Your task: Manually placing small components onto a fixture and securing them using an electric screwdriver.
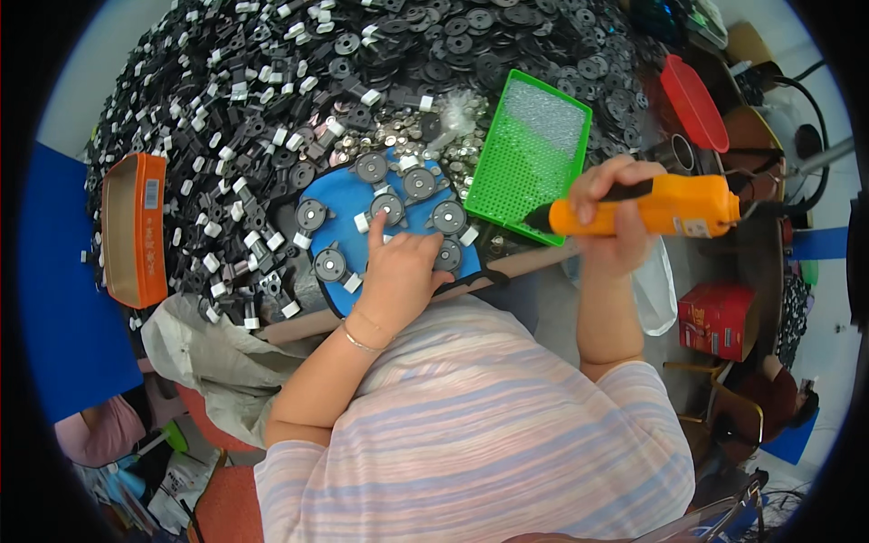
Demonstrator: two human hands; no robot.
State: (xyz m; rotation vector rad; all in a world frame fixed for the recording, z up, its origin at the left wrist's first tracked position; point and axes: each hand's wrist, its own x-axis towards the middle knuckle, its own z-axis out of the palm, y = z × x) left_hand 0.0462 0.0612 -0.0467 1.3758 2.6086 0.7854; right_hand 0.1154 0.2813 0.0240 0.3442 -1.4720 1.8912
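In my right hand (617, 217) is an orange electric screwdriver (683, 206), gripped around its body. Its dark tip points left, over the lower right edge of a green perforated tray (482, 210) that holds many small silvery screws (543, 113). My left hand (403, 276) lies palm down over a blue mat (339, 195), fingers apart. Its index fingertip touches a round dark grey wheel part (386, 206) with a white tab. Several similar round parts sit around it on the mat, among them one wheel part (329, 264) at the left and another (448, 216) at the right.
A big heap of black parts with white tabs (204, 136) covers the table beyond the mat, with black discs (462, 36) and small metal pieces (389, 136). An orange bin (136, 231) stands left, a red tray (693, 104) far right. Other people sit at both sides.
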